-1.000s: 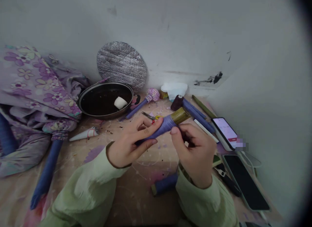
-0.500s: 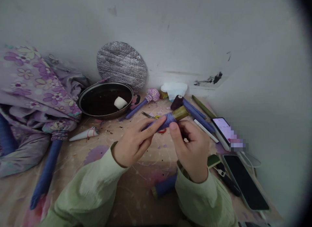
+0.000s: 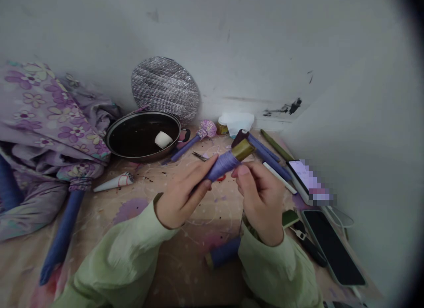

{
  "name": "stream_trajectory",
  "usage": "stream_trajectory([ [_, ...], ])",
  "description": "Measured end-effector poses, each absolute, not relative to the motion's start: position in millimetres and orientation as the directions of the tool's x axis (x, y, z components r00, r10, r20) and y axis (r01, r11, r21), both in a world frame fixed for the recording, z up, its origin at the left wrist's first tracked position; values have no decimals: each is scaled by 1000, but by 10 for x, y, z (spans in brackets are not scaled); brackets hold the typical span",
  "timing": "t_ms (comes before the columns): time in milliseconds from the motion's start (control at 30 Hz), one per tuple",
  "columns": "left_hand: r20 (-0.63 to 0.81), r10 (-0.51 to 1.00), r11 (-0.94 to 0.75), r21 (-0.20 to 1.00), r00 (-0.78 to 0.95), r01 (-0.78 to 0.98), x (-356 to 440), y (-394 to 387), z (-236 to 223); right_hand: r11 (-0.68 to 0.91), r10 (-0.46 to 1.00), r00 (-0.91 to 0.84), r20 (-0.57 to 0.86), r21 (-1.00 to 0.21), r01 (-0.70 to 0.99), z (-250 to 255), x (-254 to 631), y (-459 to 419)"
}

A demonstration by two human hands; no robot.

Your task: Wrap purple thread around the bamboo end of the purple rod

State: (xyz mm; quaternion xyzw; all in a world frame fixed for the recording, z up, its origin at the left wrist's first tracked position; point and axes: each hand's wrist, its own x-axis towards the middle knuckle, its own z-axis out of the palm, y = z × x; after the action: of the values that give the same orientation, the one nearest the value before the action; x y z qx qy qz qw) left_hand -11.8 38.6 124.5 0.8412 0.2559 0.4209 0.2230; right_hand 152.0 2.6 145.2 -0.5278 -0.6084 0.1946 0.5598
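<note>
1. Left hand: fingers closed, gripping the purple thread-wrapped rod.
2. Right hand: half-curled, pinching near the rod's olive end, at 2 o'clock from the left hand.
3. Risk: a slackened grip could have loosened the wrapping.

the left hand reaches in from the lower left, its wrist slightly bent and its fingers stretched out toward the upper right, closed in a light pinch. the right hand stands more upright, just beside the left without touching it, with its thumb pressed forward at the top and the other fingers curled in toward the palm. both hands are bare. pale green sleeves cover the arms down to the wrists: the left forearm slants across the lower part of the view, while the right forearm rises almost straight from the bottom edge.
</note>
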Motion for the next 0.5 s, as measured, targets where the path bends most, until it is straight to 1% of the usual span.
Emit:
stream_trajectory([
  [67, 525, 686, -679, 710, 504, 184, -116, 369, 1229, 382, 872, 175, 458, -857, 345, 1432, 1523, 27],
  [167, 465, 742, -584, 802, 484, 124, -110, 344, 1213, 377, 882, 166, 440, -873, 310, 1416, 1530, 27],
  [400, 413, 797, -487, 871, 441, 63, -81, 321, 1228, 360, 891, 141, 432, -860, 361, 1445, 1528, 15],
  [500, 371, 818, -417, 909, 440, 9, -75, 319, 1236, 347, 895, 132, 425, -852, 392, 1452, 1530, 12],
])
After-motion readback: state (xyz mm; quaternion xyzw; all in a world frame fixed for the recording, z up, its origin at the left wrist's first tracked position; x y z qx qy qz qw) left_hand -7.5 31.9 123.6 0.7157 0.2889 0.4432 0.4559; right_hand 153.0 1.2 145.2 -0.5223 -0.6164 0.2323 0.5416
